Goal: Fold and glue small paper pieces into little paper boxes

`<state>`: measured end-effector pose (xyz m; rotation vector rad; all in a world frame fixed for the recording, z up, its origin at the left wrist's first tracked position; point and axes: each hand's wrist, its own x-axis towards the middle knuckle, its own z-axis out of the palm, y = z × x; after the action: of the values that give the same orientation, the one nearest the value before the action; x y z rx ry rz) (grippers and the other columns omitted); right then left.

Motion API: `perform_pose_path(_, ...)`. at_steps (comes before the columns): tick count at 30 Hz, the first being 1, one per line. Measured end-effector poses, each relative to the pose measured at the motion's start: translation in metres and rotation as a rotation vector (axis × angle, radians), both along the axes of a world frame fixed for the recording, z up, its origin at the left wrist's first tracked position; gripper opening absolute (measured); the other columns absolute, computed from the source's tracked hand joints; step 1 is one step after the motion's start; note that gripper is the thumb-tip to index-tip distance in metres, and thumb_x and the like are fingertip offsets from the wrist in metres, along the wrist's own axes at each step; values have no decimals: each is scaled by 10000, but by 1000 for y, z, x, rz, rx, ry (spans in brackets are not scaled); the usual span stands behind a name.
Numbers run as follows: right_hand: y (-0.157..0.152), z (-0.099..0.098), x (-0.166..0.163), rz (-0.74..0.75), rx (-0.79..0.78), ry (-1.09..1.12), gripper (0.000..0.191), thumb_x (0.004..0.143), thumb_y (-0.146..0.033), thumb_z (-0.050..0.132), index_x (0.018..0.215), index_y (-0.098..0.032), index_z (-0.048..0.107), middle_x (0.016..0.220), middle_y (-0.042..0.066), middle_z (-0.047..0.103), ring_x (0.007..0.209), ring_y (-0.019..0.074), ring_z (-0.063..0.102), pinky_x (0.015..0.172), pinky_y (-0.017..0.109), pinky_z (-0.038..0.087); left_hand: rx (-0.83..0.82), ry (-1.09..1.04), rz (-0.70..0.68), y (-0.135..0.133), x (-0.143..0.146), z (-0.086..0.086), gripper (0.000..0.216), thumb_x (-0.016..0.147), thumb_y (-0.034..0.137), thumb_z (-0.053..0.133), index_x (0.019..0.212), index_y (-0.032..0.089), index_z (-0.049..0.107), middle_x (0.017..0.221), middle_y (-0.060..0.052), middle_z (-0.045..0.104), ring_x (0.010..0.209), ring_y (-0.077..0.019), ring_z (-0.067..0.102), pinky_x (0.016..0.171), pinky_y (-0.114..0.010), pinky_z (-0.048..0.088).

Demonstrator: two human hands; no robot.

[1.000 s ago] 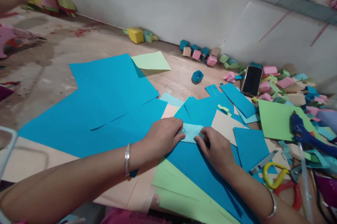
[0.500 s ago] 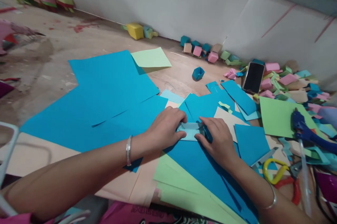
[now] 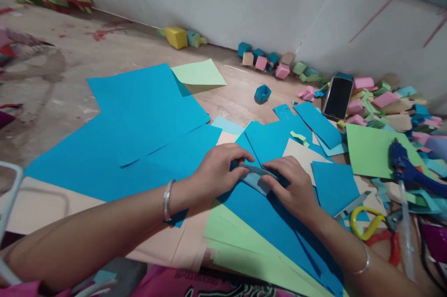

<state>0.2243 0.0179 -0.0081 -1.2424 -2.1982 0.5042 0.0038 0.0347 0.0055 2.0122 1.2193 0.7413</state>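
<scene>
My left hand (image 3: 218,171) and my right hand (image 3: 291,184) meet over a small light-blue folded paper (image 3: 256,179) low in the middle of the view. Both hands pinch it, fingers curled over its ends, and the piece is lifted and tilted slightly above the sheets. It lies over large blue paper sheets (image 3: 139,124) and green sheets (image 3: 244,246) spread on the wooden table (image 3: 70,69). A silver bangle sits on each wrist.
A blue glue gun (image 3: 407,169), yellow-handled scissors (image 3: 366,222) and a cutter lie at the right. A phone (image 3: 337,97) leans among many small folded paper cubes (image 3: 268,62) along the wall. A small blue paper box (image 3: 262,93) sits alone. A yellow cube (image 3: 176,36) lies farther back.
The light-blue piece lay flat under my fingers before; now it is folded narrower and raised at an angle between both hands. The view has shifted slightly.
</scene>
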Motion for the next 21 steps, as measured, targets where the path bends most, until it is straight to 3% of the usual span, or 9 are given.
perform_pose_path(7,-8,7,-1,-56,-182,137,123,879,-277,627,843,-176,688,757,16,704,659,138,622,582,245,436,6,-24,-30,-1,1,3,165,789,152,681,951,180,691,880,-39,664,812,-166,588,692,-263,431)
perform_pose_path(12,-7,5,1,-90,-233,187,123,861,-297,647,840,-188,701,789,15,713,706,143,631,620,240,460,-134,83,-55,-2,2,4,135,835,280,666,778,173,725,670,-3,666,616,-130,555,558,-248,338)
perform_pose_path(21,-8,5,0,-140,-312,229,169,820,-338,678,894,-189,708,785,21,698,633,132,582,563,243,457,-272,52,17,-4,2,2,129,756,289,694,784,170,734,657,5,652,593,-117,541,526,-234,328)
